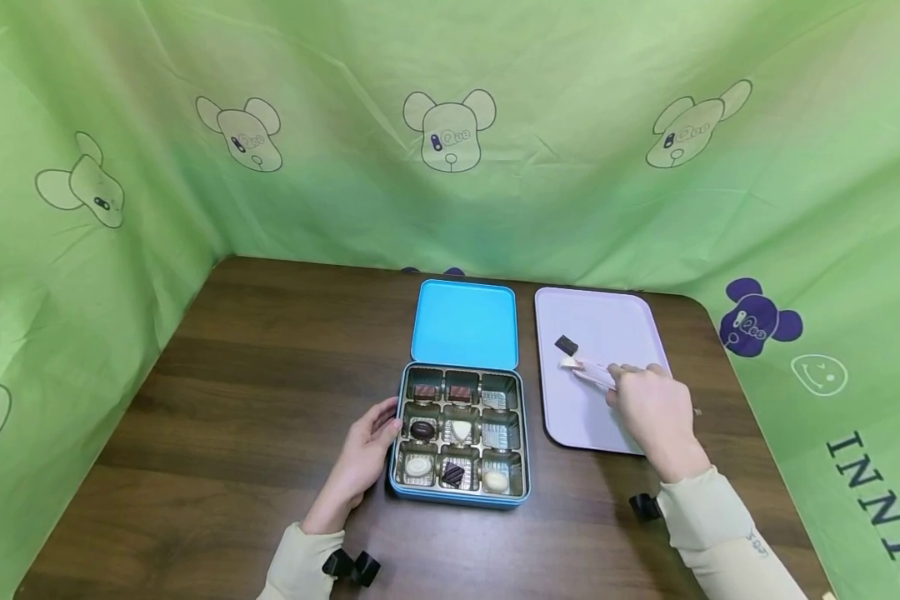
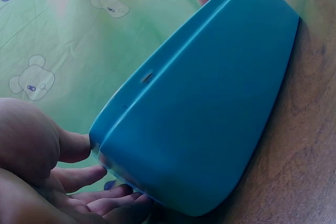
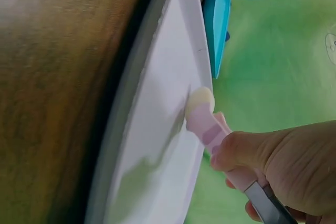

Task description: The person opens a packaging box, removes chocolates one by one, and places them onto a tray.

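Observation:
My left hand [image 1: 363, 454] touches the left side of a blue tin [image 1: 461, 502], its fairly straight fingers and thumb against the wall and rim. The tin's gold insert has several compartments with dark, brown and white chocolates; two compartments in the right column hold no chocolate. My right hand [image 1: 654, 412] grips pink tongs [image 1: 594, 377] over a pale lilac tray [image 1: 581, 421]. At the tongs' tips is a white chocolate [image 3: 200, 99], low over the tray; whether it touches the tray I cannot tell. Just behind it lies a dark rectangular chocolate [image 1: 566, 344].
The tin's blue lid [image 1: 465, 323] lies open behind it, left of the tray. Both stand on a dark wooden table [image 1: 270, 375]. Green curtain [image 1: 450, 217] with bear prints hangs at the table's back and sides.

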The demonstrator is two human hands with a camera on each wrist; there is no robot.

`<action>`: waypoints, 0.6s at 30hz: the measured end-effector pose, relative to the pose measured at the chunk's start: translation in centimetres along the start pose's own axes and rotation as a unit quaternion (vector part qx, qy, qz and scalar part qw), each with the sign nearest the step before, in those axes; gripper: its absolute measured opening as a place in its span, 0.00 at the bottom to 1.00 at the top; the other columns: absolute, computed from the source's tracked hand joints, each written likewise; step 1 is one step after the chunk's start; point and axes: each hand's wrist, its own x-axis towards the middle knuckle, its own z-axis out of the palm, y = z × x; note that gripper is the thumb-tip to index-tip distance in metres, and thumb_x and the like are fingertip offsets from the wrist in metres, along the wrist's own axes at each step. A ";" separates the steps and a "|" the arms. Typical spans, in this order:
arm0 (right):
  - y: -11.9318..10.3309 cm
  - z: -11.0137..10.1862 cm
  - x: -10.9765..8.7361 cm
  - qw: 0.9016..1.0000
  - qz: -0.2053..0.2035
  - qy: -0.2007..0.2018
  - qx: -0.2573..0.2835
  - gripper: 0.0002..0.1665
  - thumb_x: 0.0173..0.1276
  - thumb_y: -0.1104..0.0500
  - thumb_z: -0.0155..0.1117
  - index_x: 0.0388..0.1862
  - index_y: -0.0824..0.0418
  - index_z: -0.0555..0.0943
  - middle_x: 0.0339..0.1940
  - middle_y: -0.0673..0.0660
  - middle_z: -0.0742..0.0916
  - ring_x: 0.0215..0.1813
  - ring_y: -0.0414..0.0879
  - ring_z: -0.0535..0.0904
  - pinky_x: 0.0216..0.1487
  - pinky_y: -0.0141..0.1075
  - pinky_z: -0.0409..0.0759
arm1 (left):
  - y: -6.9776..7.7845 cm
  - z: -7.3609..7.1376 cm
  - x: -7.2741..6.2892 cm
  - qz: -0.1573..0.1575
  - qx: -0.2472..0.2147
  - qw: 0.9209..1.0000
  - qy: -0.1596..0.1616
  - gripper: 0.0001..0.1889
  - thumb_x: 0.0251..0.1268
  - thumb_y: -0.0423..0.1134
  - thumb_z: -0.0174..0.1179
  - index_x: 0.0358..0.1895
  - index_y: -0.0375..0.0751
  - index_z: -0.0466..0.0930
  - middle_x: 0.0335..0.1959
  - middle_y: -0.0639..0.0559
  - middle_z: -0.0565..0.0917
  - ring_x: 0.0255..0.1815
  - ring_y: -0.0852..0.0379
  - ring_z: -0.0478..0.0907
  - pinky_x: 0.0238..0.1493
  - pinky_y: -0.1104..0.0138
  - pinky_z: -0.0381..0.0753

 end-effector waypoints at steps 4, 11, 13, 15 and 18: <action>0.1 0.1 -0.5 1.000 0.002 0.013 0.007 0.13 0.49 0.64 0.73 0.37 0.62 0.86 0.25 0.62 0.87 0.24 0.60 0.74 0.10 0.51 0.65 | 0.1 0.0 0.1 -0.003 0.001 1.000 0.002 0.24 0.80 0.29 0.48 0.73 0.25 0.62 0.70 0.25 0.68 0.73 0.35 0.66 0.72 0.52 0.67; -0.2 -0.4 -1.1 1.000 0.009 -0.010 0.007 0.18 0.48 0.63 0.77 0.41 0.62 0.88 0.30 0.61 0.89 0.26 0.61 0.77 0.12 0.54 0.69 | 0.1 0.0 0.0 -0.005 -0.001 1.000 0.003 0.24 0.79 0.29 0.48 0.73 0.25 0.61 0.70 0.25 0.68 0.73 0.35 0.66 0.72 0.51 0.66; -0.3 -0.5 -1.1 1.000 0.012 -0.015 0.007 0.18 0.48 0.62 0.78 0.41 0.63 0.88 0.29 0.62 0.88 0.27 0.61 0.77 0.12 0.54 0.69 | 0.1 0.0 0.1 -0.008 0.001 1.000 0.005 0.24 0.79 0.29 0.48 0.73 0.25 0.62 0.70 0.26 0.68 0.73 0.36 0.66 0.72 0.51 0.67; -0.3 -0.8 -1.1 1.000 0.013 -0.017 0.010 0.18 0.48 0.62 0.78 0.41 0.63 0.87 0.28 0.63 0.88 0.27 0.62 0.78 0.12 0.54 0.69 | 0.1 0.1 0.1 -0.009 0.002 1.000 0.006 0.24 0.79 0.29 0.48 0.73 0.25 0.62 0.70 0.26 0.68 0.73 0.36 0.66 0.72 0.51 0.67; -0.5 -1.3 -0.9 1.000 0.010 -0.013 0.015 0.20 0.49 0.60 0.78 0.42 0.63 0.87 0.28 0.65 0.88 0.28 0.64 0.80 0.11 0.55 0.69 | 0.1 0.1 0.0 -0.012 -0.002 1.000 0.006 0.24 0.79 0.29 0.48 0.73 0.26 0.62 0.70 0.27 0.69 0.73 0.37 0.66 0.72 0.51 0.67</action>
